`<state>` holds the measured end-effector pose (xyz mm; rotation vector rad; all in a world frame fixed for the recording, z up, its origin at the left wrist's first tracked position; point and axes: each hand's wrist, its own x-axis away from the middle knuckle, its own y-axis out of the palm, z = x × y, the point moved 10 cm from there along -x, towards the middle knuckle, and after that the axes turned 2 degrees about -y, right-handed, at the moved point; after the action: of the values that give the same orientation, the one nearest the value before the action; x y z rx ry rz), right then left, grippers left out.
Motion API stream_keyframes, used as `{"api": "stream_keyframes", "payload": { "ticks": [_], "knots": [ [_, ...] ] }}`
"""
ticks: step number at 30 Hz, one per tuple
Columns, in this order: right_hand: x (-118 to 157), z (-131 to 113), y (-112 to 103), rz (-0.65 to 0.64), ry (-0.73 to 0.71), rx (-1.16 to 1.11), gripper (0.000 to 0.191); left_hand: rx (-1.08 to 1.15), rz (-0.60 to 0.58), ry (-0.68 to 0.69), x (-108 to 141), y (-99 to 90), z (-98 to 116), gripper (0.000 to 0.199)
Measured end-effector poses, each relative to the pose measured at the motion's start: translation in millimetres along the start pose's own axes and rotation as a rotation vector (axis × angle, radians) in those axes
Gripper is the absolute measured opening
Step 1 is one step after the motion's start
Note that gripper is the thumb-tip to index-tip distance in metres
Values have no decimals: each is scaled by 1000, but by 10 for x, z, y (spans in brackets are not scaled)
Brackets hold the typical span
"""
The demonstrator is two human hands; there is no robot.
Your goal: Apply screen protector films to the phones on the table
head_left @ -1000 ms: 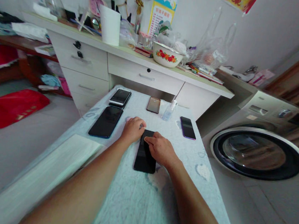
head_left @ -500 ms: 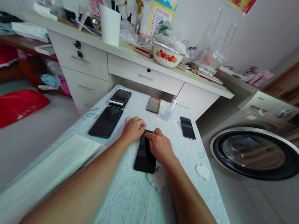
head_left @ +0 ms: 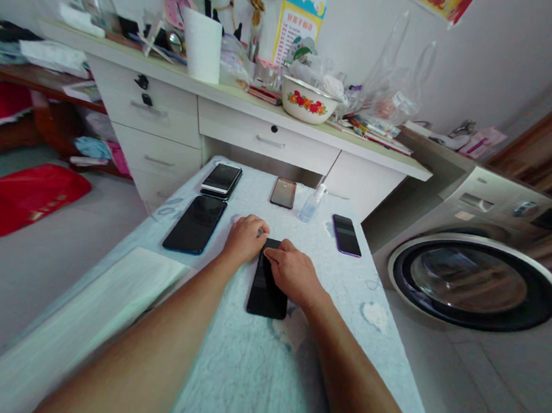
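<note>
A black smartphone (head_left: pixel 268 296) lies flat on the cloth-covered table, its dark screen facing up. At its upper left corner rests my left hand (head_left: pixel 247 237), fingers curled closed; a small greyish bit shows by the fingertips, too small to name. My right hand (head_left: pixel 293 272) is over the upper part of the screen with its fingers pressed together and fingertips touching the glass. Whatever is under or between those fingers is hidden. To the left lies a larger dark phone (head_left: pixel 196 224). A clear spray bottle (head_left: pixel 311 205) stands beyond my hands.
Stacked phones (head_left: pixel 221 180) lie at the far left, near a brownish phone case (head_left: pixel 284 193). A purple-edged phone (head_left: pixel 346 235) is at right. A long pale strip (head_left: pixel 80 330) lies along the left edge. A desk (head_left: pixel 268 133) and washing machine (head_left: pixel 478 254) stand beyond.
My right hand's fingertips have slid slightly left and down across the phone's screen. My left hand and the phone stay in place.
</note>
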<state>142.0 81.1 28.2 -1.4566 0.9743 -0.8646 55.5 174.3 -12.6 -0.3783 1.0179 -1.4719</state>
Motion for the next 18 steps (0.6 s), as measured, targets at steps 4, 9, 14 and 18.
{"api": "stream_keyframes", "payload": {
  "ticks": [4, 9, 14, 18],
  "knots": [
    [29, -1, 1, -3, -31, -20, 33, -5, -4, -3, 2, -2, 3, 14],
    [52, 69, 21, -13, -41, -48, 35, -6, -7, 2, 8, -16, 26, 13],
    [57, 174, 17, -11, -22, -49, 34, -9, -8, 1, 7, -17, 24, 12],
    [59, 248, 4, -8, -3, -38, 34, -7, -8, 4, 4, -14, 24, 12]
  ]
}}
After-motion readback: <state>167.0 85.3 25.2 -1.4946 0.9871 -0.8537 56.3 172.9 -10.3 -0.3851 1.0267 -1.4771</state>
